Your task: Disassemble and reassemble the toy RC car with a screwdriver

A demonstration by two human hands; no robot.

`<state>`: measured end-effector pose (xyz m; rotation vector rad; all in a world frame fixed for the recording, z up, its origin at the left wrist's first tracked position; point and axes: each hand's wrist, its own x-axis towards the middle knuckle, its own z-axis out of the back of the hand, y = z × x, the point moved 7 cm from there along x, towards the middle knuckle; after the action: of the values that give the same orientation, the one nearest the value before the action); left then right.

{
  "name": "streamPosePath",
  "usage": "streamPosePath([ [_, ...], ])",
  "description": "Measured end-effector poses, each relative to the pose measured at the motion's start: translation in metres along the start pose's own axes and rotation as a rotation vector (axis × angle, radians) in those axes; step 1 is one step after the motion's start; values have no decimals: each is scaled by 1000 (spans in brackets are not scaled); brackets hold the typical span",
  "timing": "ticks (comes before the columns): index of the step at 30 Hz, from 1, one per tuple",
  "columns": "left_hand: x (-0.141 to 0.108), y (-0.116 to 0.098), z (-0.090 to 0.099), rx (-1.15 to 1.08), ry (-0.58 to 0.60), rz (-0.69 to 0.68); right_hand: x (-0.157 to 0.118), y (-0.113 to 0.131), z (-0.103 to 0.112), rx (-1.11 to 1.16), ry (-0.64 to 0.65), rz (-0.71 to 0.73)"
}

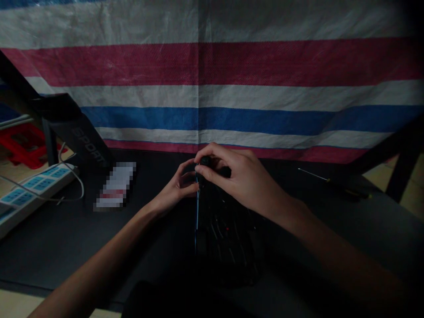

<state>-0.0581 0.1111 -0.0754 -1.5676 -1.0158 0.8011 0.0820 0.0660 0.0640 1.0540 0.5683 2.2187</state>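
Note:
A dark object (228, 238) with glossy curved lines and a thin blue-lit left edge lies in the middle of the black table. At its far end, my right hand (232, 172) is closed, thumb and fingers pinched around a small black round part (205, 161). My left hand (182, 183) touches the far left edge of the dark object, its thumb and fingertips gripping there. Dim light hides the exact shape of the object and of what lies between the fingertips.
On the black table (159, 238), a white power strip (36, 190) with a cable lies at left, beside a pixelated item (115, 185). A screwdriver (344, 187) lies at right. A striped sheet (265, 119) hangs behind; a red stool (26, 143) stands beyond the left edge.

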Motion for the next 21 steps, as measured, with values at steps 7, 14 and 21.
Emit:
streamPosePath([
  [7, 1, 2, 2, 15, 41, 7, -3, 7, -5, -115, 24, 70],
  [14, 1, 1, 4, 88, 23, -8, -4, 12, -8, -441, -19, 86],
  [21, 0, -1, 6, 127, 8, -47, -1, 12, -11, -406, 113, 79],
])
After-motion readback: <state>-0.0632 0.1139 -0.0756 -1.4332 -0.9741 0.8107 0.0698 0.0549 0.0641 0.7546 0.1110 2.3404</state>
